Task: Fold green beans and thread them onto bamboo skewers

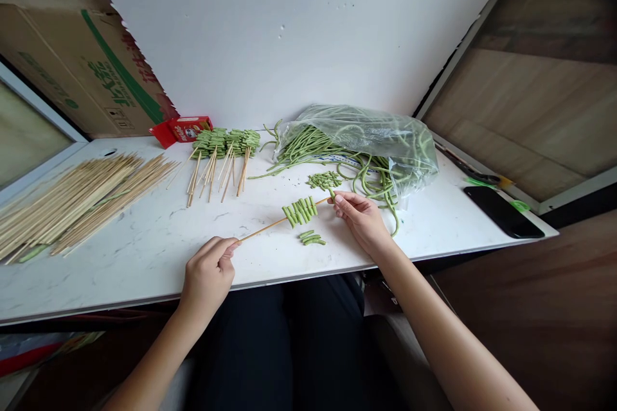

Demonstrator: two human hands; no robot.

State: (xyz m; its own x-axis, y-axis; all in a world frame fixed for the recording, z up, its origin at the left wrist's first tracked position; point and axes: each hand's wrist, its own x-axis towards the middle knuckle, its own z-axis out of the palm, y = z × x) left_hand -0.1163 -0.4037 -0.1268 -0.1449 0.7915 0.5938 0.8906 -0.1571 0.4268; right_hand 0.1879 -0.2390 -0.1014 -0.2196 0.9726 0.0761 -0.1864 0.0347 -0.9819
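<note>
At the centre of the frame, a skewer (263,230) slants up to the right above the counter (154,270), with a row of cut beans (299,211) threaded side by side near its upper end. The left hand (209,268), lower left of centre, has its grip closed on the skewer's lower end. The right hand (361,218), right of centre, pinches a bean piece (331,194) between thumb and fingers at the skewer's tip; whether it is pierced I cannot tell.

Just below the threaded row lie a few loose pieces (312,238); above is a small pile (324,180). Upper right of centre, long beans (308,141) spill from a clear bag (414,148). Filled skewers (226,141) lie upper left of centre beside a red box (193,128). Bare sticks (81,196) spread at the left, and a phone (504,212) lies at the right.
</note>
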